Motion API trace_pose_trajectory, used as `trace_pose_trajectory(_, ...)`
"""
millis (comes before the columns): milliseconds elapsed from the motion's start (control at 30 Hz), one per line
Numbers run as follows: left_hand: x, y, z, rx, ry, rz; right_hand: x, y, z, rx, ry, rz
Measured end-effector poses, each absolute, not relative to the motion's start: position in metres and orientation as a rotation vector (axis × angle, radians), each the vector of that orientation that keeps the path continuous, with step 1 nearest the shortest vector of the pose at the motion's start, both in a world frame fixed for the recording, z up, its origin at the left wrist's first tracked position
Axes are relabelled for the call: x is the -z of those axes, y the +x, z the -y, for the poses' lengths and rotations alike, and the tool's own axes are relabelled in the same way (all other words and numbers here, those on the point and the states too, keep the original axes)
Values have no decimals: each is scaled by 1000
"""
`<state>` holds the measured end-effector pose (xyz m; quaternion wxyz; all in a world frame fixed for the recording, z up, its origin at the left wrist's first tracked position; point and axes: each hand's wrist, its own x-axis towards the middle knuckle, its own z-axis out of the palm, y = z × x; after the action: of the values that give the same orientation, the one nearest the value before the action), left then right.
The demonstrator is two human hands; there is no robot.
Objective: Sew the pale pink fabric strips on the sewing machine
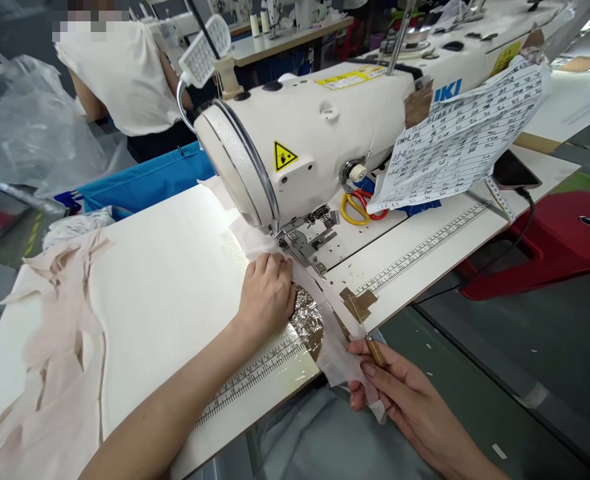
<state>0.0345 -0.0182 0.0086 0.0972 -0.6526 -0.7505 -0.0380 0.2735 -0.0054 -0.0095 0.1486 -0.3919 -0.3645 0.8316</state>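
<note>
The right hand [399, 383] has its grip closed on the wooden handle of a pointed tool [376, 352], and its fingers also hold the loose end of a pale pink cloth strip [337, 353]; the left hand [267, 293] presses near the other end, and I cannot tell if its grip pinches the cloth; on white machine casing behind a paper [459, 147], blue letters end in "KI"; the paper has rows of handwriting too small to read; a yellow triangle label [285, 157] on the sewing machine [315, 127] shows a black hand; rulers [255, 373] are marked on the white desk [159, 287]; the strip is thin and soft, running from the right hand over the desk's front edge toward the machine's metal parts [299, 240]; the left hand is curled, knuckles up; the right hand is just past the edge, thumb on top; scissors [345, 215] with yellow and red handles lie near the paper; more pink cloth [65, 313] lies far left; a person [125, 73] in a white top is behind.
</note>
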Motion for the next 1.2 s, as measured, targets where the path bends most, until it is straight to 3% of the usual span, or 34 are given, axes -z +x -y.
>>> trace_pose_trajectory(633,-5,29,17,151,-1917,2281,11,276,-6,-2167,-904,1588)
trace_pose_trajectory(1200,-8,45,21,224,-1998,2216,8,293,-4,-1986,-1058,1770)
